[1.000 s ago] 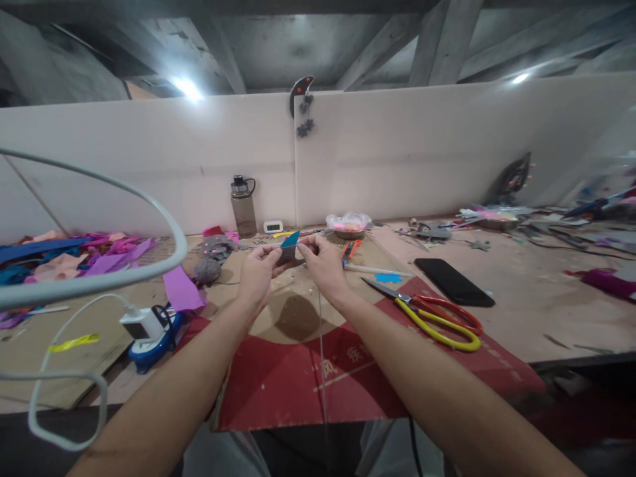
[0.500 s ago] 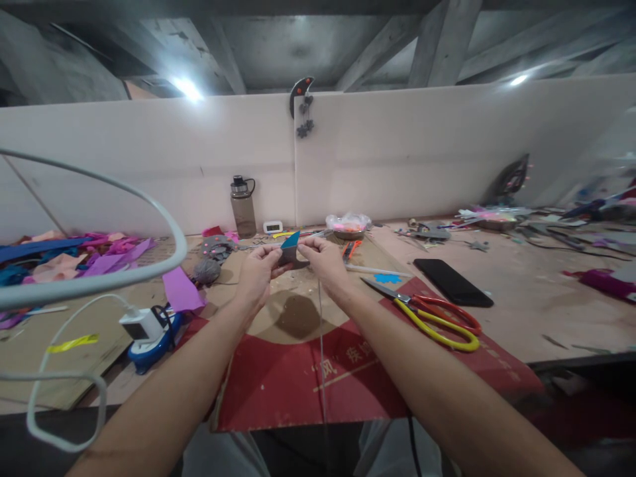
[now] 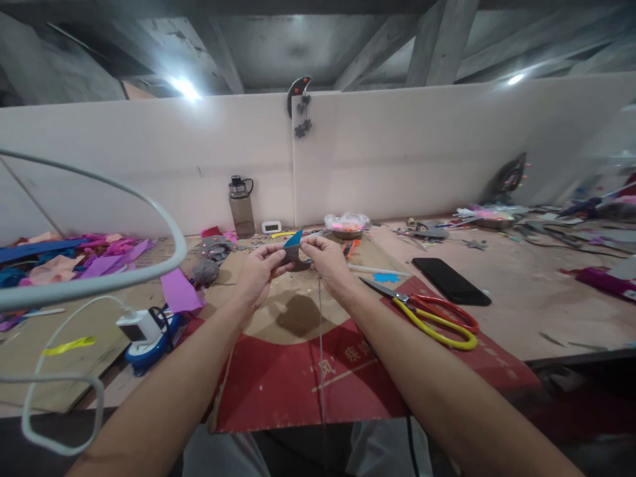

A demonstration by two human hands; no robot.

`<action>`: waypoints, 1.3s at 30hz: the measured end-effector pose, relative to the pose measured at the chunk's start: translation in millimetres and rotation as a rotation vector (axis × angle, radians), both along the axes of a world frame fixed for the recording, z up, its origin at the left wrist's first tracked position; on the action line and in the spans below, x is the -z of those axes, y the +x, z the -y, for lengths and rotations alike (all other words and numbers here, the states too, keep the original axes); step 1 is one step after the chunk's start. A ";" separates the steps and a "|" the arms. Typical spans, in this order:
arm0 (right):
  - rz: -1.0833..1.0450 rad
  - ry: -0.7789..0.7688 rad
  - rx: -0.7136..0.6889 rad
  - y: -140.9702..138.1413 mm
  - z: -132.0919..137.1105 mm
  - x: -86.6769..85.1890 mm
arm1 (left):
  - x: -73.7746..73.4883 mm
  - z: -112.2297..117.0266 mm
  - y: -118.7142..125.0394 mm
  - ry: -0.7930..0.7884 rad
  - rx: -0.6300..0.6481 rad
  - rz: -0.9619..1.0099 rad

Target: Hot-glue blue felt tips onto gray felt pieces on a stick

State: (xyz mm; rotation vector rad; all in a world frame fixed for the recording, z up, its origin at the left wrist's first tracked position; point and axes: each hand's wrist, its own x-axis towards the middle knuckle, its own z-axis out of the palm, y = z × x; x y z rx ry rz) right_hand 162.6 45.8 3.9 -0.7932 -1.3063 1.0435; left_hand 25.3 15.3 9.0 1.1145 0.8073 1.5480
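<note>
Over the cardboard, both hands pinch a small folded piece of felt [image 3: 292, 252], dark grey with a blue corner sticking up. My left hand [image 3: 261, 270] grips its left side between thumb and fingers. At the right edge, my right hand [image 3: 325, 260] is closed on the same piece, fingertips together. A thin pale thread [image 3: 322, 358] hangs below my right hand, down past the front edge of the cardboard. To the right lie scissors [image 3: 422, 318] with one red and one yellow handle, near a blue felt cutout [image 3: 386, 277].
A red-printed cardboard sheet [image 3: 278, 391] lies under my hands. Right of it is a black phone [image 3: 451, 281]. A bottle [image 3: 241, 209] and a bowl [image 3: 348, 232] stand at the back. Felt scraps [image 3: 59, 265], a white charger [image 3: 142, 326] and a pale curved tube [image 3: 149, 195] are left.
The view has shifted slightly. Both hands keep hold of the felt piece, which is turned a little, showing less of its blue corner.
</note>
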 end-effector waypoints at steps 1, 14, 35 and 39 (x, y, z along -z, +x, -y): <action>-0.001 0.002 -0.002 0.1 0.2 -0.1 | -0.4 0.4 0.1 -0.002 0.007 0.003; 0.010 0.008 -0.083 1.4 7.2 -3.1 | -2.4 -0.5 -3.8 -0.046 -0.024 -0.014; 0.134 0.068 -0.167 2.0 13.4 -3.2 | 0.1 -2.7 -7.5 -0.104 0.129 -0.183; 0.046 0.015 -0.158 -0.5 18.1 -5.5 | -1.4 1.7 -3.3 -0.026 0.154 -0.158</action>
